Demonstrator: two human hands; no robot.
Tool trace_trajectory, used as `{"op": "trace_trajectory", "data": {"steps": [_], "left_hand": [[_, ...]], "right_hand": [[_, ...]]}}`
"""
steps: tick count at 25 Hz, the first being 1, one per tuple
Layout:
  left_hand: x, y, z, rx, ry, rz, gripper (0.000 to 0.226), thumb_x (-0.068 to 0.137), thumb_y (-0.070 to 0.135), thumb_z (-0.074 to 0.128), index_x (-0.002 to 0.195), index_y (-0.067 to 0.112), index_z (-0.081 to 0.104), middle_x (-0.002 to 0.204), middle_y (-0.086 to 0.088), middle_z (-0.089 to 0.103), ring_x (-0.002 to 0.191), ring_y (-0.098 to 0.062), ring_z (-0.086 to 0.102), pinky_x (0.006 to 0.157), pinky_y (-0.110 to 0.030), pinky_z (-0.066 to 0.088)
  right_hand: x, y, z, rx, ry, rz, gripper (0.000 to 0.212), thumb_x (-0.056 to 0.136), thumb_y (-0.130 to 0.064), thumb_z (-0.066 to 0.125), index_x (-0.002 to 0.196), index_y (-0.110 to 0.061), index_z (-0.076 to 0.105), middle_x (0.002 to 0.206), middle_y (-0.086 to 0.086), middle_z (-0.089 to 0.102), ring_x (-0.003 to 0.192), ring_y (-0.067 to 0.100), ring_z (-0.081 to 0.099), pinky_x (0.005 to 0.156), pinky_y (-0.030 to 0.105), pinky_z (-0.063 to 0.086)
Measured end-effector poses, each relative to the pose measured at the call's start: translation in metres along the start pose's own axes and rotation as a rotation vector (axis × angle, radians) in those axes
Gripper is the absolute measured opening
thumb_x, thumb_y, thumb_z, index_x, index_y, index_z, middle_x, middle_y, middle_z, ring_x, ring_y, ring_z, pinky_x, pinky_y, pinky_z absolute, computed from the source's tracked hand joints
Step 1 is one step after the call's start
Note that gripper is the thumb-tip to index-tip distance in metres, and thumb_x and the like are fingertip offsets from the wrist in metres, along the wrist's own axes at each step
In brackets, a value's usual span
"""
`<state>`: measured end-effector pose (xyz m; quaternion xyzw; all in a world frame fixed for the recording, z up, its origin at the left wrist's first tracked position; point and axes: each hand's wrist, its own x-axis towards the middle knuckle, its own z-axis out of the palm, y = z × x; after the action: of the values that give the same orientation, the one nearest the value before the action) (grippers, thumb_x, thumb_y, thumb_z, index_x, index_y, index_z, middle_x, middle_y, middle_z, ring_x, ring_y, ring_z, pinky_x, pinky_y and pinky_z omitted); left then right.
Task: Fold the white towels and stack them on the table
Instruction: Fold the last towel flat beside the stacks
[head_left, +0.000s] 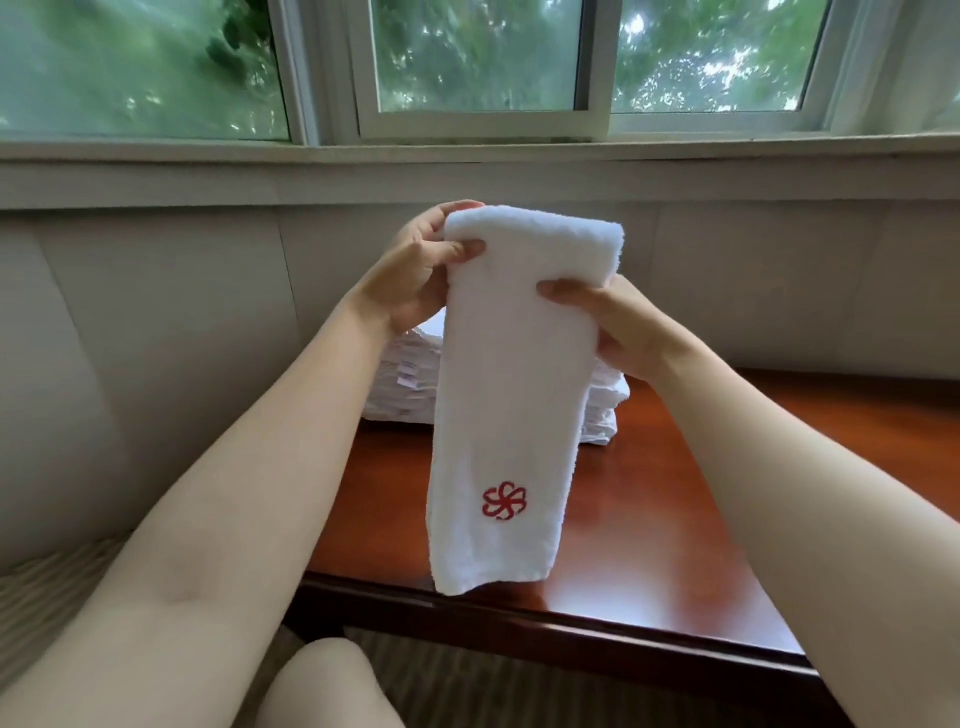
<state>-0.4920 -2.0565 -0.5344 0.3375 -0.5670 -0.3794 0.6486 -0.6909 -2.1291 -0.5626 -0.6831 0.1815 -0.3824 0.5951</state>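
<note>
A white towel (511, 395) with a red flower emblem near its lower end hangs in a long folded strip above the table (675, 519). My left hand (421, 270) pinches its top left corner, thumb in front and fingers behind. My right hand (608, 322) grips the right edge a little lower, thumb across the front. Behind the hanging towel, a stack of folded white towels (400, 384) lies on the table's far left part, partly hidden.
The dark red wooden table has its front edge (519, 618) running toward the lower right. A pale padded wall (156, 338) and a window sill (467, 171) stand behind it. My knee (322, 686) shows below, over striped carpet.
</note>
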Motion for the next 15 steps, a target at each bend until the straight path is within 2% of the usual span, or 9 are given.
{"op": "trace_trajectory", "data": {"steps": [2,4,6,7,8,9,11,13,15], "left_hand": [[-0.011,0.005,-0.018,-0.061,0.005,0.019,0.046,0.082,0.011,0.066,0.125,0.010,0.049,0.102,-0.004,0.065,0.085,-0.014,0.064,0.073,-0.027,0.054],[-0.029,-0.001,-0.037,-0.086,-0.064,-0.028,0.052,0.084,0.039,0.064,0.129,0.014,0.051,0.111,-0.003,0.066,0.094,-0.015,0.064,0.077,-0.030,0.054],[-0.051,-0.027,-0.045,-0.109,-0.131,-0.230,0.053,0.067,0.049,0.078,0.111,0.021,0.067,0.099,0.000,0.071,0.086,-0.013,0.068,0.070,-0.027,0.056],[-0.061,-0.047,-0.046,-0.108,-0.147,-0.333,0.059,0.057,0.045,0.086,0.106,0.018,0.069,0.097,-0.002,0.072,0.086,-0.015,0.069,0.070,-0.027,0.056],[-0.068,-0.068,-0.047,-0.088,-0.165,-0.412,0.066,0.054,0.036,0.090,0.111,0.014,0.066,0.102,-0.005,0.072,0.092,-0.019,0.069,0.075,-0.030,0.056],[-0.074,-0.086,-0.046,-0.046,-0.177,-0.473,0.067,0.060,0.026,0.088,0.118,0.010,0.060,0.111,-0.009,0.069,0.102,-0.023,0.067,0.084,-0.035,0.055],[-0.079,-0.113,-0.047,0.010,-0.160,-0.520,0.054,0.078,0.010,0.074,0.128,0.009,0.054,0.124,-0.013,0.063,0.115,-0.029,0.060,0.100,-0.045,0.047],[-0.074,-0.124,-0.049,0.041,-0.076,-0.547,0.045,0.086,0.005,0.066,0.129,0.011,0.054,0.123,-0.010,0.064,0.114,-0.028,0.061,0.101,-0.046,0.045],[-0.058,-0.125,-0.050,0.053,0.002,-0.536,0.043,0.086,0.008,0.066,0.127,0.012,0.055,0.118,-0.009,0.067,0.110,-0.025,0.064,0.099,-0.044,0.048]], "right_hand": [[0.005,-0.011,0.020,-0.016,0.052,0.010,0.023,0.084,-0.010,0.066,0.108,-0.012,0.064,0.096,0.005,0.074,0.090,0.020,0.070,0.081,0.034,0.057],[0.016,-0.022,0.036,-0.079,0.039,0.028,0.025,0.084,-0.012,0.067,0.109,-0.011,0.064,0.099,0.006,0.073,0.091,0.021,0.070,0.082,0.034,0.057],[0.031,-0.032,0.045,-0.126,0.024,0.018,0.026,0.083,-0.013,0.068,0.109,-0.011,0.065,0.103,0.009,0.072,0.094,0.023,0.069,0.083,0.036,0.057],[0.039,-0.035,0.047,-0.132,0.037,0.006,0.025,0.083,-0.013,0.068,0.108,-0.012,0.065,0.102,0.009,0.072,0.092,0.023,0.069,0.083,0.036,0.057],[0.049,-0.039,0.046,-0.129,0.064,-0.004,0.023,0.083,-0.012,0.068,0.106,-0.012,0.065,0.100,0.009,0.072,0.090,0.023,0.069,0.083,0.037,0.057],[0.058,-0.040,0.043,-0.127,0.098,-0.012,0.020,0.083,-0.012,0.068,0.103,-0.012,0.065,0.098,0.009,0.072,0.087,0.023,0.069,0.082,0.037,0.057],[0.080,-0.037,0.034,-0.135,0.162,-0.016,0.016,0.082,-0.012,0.069,0.098,-0.012,0.066,0.096,0.008,0.071,0.084,0.022,0.068,0.080,0.037,0.058],[0.103,-0.027,0.020,-0.147,0.209,-0.007,0.020,0.081,-0.013,0.071,0.100,-0.010,0.066,0.099,0.010,0.071,0.083,0.023,0.068,0.079,0.038,0.058],[0.130,-0.015,0.005,-0.126,0.268,-0.011,0.026,0.081,-0.012,0.072,0.105,-0.007,0.066,0.099,0.011,0.070,0.083,0.023,0.068,0.074,0.035,0.058]]}}
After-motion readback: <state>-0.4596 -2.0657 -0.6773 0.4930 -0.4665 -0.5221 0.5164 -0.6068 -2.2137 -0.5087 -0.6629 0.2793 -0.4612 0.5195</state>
